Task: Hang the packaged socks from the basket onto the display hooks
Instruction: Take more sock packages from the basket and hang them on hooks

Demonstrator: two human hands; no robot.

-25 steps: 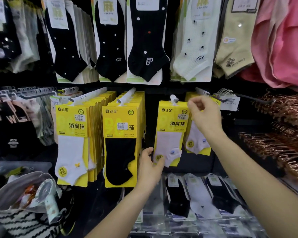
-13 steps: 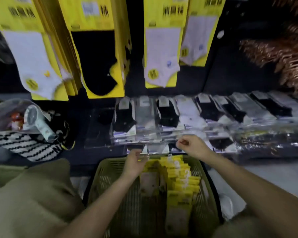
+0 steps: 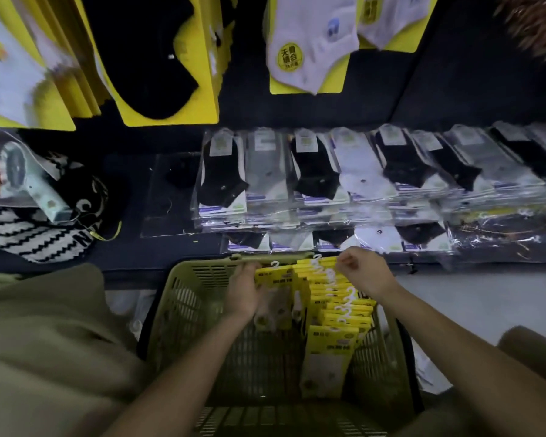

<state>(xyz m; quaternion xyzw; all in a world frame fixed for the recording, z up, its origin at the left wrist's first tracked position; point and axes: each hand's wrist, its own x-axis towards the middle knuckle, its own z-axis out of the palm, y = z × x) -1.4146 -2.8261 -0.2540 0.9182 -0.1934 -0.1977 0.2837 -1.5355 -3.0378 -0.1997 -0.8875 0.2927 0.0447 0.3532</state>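
An olive-green plastic basket (image 3: 183, 298) stands below me with a row of yellow sock packs (image 3: 341, 313) in it, white hooks on top. My left hand (image 3: 243, 294) grips one yellow pack (image 3: 276, 305) at the left of the row, fingers curled round its edge. My right hand (image 3: 360, 272) has curled fingers and pinches the top of the far end of the row. Above, hung yellow packs show a black sock (image 3: 158, 58) and a white sock (image 3: 309, 42). The display hooks themselves are out of view.
Flat clear-wrapped socks (image 3: 328, 171) lie in rows on the dark shelf behind the basket. A striped bag (image 3: 29, 231) with a small hand fan (image 3: 29, 181) sits at the left. Khaki clothing (image 3: 44, 342) fills the lower left. Copper hangers (image 3: 536, 20) show top right.
My view dropped from the hung display to the basket. Both hands came down off the hung packs into the basket, and my left hand took hold of a pack.
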